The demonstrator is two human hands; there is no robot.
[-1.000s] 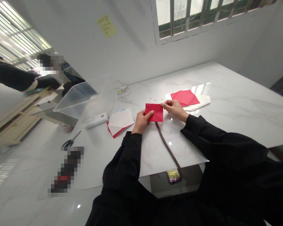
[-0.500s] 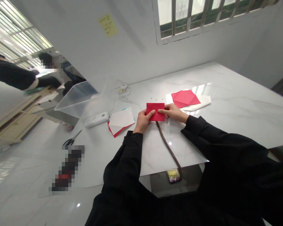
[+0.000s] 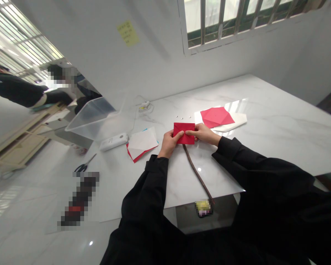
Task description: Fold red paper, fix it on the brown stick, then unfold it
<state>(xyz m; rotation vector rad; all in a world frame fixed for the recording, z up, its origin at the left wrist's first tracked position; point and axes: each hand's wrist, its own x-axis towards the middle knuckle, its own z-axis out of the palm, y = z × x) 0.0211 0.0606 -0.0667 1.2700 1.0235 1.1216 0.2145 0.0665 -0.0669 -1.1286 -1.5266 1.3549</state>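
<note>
Sticky note [image 3: 128, 33] illegible; left hand [image 3: 169, 143] and right hand [image 3: 206, 133] pinch red paper [image 3: 184, 130].

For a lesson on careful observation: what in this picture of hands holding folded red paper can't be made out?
Head view:
- Writing on the yellow note: too small to read.
- Side corners of the folded red paper: covered by the left hand and right hand.
- What the pale specks are: too small.
- The small object at the brown strip's near end: pixelated.
- The dark object beside the scissors: pixelated.
</note>
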